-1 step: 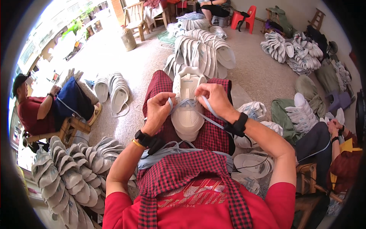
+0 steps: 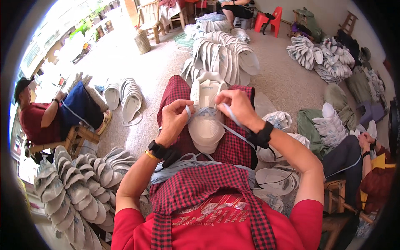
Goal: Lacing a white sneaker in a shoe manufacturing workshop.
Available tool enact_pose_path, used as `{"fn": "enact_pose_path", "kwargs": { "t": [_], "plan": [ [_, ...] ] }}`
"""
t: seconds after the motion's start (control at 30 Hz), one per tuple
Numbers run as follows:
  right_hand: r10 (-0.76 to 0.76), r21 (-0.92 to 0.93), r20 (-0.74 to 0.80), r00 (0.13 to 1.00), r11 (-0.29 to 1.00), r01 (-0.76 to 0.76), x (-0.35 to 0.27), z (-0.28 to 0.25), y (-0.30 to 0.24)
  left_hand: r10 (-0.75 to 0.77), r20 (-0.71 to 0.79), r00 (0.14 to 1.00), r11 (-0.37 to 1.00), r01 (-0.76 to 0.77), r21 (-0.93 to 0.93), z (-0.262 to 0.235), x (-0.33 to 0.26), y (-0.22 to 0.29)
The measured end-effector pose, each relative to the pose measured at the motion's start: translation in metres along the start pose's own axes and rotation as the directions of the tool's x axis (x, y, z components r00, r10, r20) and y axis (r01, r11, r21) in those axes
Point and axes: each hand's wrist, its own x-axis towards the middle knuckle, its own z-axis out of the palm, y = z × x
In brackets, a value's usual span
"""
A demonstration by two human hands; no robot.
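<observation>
A cream-white shoe upper (image 2: 206, 135) lies across my lap on the red-and-black checked apron (image 2: 173, 96), its toe pointing toward me. Pale blue shoelace (image 2: 204, 111) crosses over its lowest eyelets. At the upper's left edge, my left hand (image 2: 174, 121) pinches one length of the lace between thumb and fingers. My right hand (image 2: 236, 107) has its fingers closed on the lace at the other edge, and a loose length trails down beside the wrist. A bundle of pale blue laces (image 2: 175, 174) rests across my waist.
Stacked shoe uppers (image 2: 223, 58) stand in front of me, with more piles (image 2: 75, 191) at lower left and far right (image 2: 321, 56). One seated person (image 2: 39, 114) is at left, another (image 2: 366, 166) at right. A red chair (image 2: 268, 21) stands at the back.
</observation>
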Motion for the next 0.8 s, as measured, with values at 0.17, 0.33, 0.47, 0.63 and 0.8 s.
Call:
{"fn": "enact_pose_path", "kwargs": {
  "t": [0.17,0.33,0.47,0.63,0.8],
  "plan": [
    [0.080,0.049,0.103,0.992,0.995,-0.085,0.0025,-0.0062,0.0031,0.033,-0.028,0.999,0.994,-0.030,0.102,-0.0022,-0.0008,-0.0008],
    [0.085,0.044,0.074,0.994,0.995,-0.089,0.0015,-0.0049,0.0049,0.074,-0.069,0.995,0.992,-0.066,0.112,-0.0007,0.0034,-0.0073],
    [0.073,0.059,0.076,0.994,0.995,-0.077,0.0015,-0.0046,0.0052,0.070,-0.072,0.995,0.991,-0.062,0.117,0.0012,0.0050,-0.0086],
    [0.098,0.081,0.075,0.992,0.991,-0.104,-0.0004,-0.0047,0.0032,0.183,-0.067,0.981,0.965,-0.166,0.204,0.0064,0.0040,-0.0033],
    [0.091,0.093,0.066,0.994,0.991,-0.097,-0.0014,-0.0045,0.0038,0.223,-0.087,0.971,0.932,-0.186,0.312,0.0067,0.0041,-0.0022]
  ]
}}
